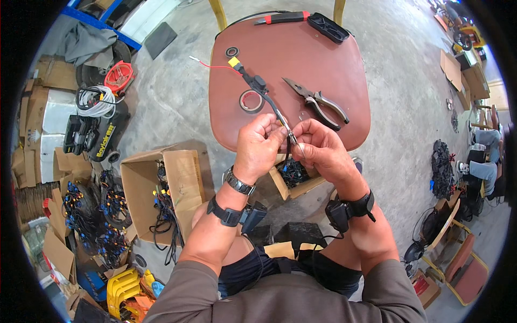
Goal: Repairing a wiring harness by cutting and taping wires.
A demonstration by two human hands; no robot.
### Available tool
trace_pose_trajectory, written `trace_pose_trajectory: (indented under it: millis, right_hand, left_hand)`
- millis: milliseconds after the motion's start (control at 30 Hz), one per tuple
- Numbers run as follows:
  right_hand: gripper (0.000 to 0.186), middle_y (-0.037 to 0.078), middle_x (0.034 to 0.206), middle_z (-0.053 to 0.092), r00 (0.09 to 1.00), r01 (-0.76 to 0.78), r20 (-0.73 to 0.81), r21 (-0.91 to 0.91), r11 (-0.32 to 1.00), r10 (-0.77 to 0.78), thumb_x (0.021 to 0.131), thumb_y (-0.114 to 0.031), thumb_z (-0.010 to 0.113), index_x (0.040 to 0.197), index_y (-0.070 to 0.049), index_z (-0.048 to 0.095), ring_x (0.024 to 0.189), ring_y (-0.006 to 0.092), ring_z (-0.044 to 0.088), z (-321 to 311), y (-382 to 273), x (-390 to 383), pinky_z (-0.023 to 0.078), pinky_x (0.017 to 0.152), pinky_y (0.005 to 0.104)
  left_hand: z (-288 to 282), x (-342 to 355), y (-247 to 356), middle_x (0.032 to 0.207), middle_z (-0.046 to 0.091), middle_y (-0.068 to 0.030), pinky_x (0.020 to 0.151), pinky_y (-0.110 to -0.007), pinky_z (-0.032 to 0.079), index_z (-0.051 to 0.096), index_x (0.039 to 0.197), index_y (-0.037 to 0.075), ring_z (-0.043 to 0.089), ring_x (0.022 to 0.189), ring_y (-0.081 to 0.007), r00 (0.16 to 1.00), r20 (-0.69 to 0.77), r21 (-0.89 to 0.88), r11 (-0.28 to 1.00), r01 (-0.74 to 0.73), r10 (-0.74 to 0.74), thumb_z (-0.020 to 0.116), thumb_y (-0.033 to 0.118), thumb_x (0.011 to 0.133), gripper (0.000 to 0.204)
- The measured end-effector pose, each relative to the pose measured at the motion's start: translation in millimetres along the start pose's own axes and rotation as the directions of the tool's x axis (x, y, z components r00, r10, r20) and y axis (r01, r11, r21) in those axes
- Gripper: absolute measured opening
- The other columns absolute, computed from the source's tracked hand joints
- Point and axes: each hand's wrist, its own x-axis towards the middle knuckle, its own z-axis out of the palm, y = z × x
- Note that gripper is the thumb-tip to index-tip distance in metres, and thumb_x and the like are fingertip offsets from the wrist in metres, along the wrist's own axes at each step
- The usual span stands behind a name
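My left hand (pixel 260 145) pinches a black cable (pixel 276 109) near its stripped end, just over the front edge of a brown chair seat (pixel 344 70). Beside it, my right hand (pixel 321 149) has thumb and forefinger closed on thin bare wire (pixel 298 145) at that end. The cable runs up the seat to a black inline piece (pixel 256 83) and a yellow connector (pixel 235 63). A red wire (pixel 212 67) with a metal terminal branches off there. Combination pliers (pixel 313 100) lie right of the cable, a tape roll (pixel 251 100) left of it.
Farther back on the seat are a small black ring (pixel 232 52), a red utility knife (pixel 284 18) and a black case (pixel 328 28). Cardboard boxes (pixel 186 180) with cables stand below left; a smaller box (pixel 308 185) sits under my hands. A cable heap (pixel 97 220) fills the left.
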Motion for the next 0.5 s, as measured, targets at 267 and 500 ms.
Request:
trace_pose_trajectory:
  millis: [267,500]
  right_hand:
    - [0.033,0.003,0.087,0.063,1.0,0.021,-0.013,0.02,1.0,-0.021,0.087,-0.014,0.07,0.111,-0.001,0.052,0.068,0.0047,0.053,3.4,-5.5,-3.7,0.038,0.055,0.0169]
    - [0.032,0.0,0.079,0.059,0.999,-0.031,-0.039,0.023,0.999,0.031,0.086,-0.012,0.069,0.111,-0.002,0.053,0.064,0.0039,0.05,-0.3,-6.2,-7.4,0.036,0.053,0.0166]
  left_hand:
    - [-2.4,-1.3,-3.3,0.085,0.064,-0.0018,0.064,-0.022,0.051,0.058,0.103,-0.002,0.06,0.074,-0.0067,0.998,0.058,0.107,0.994,-0.034,0.028,0.059,-0.001,0.092,0.01]
    - [-2.7,-3.1,-1.5,0.083,0.064,-0.0018,0.067,-0.024,0.053,0.058,0.099,-0.003,0.06,0.078,-0.0067,0.992,0.097,0.311,0.945,-0.102,0.075,0.059,-0.003,0.091,0.009]
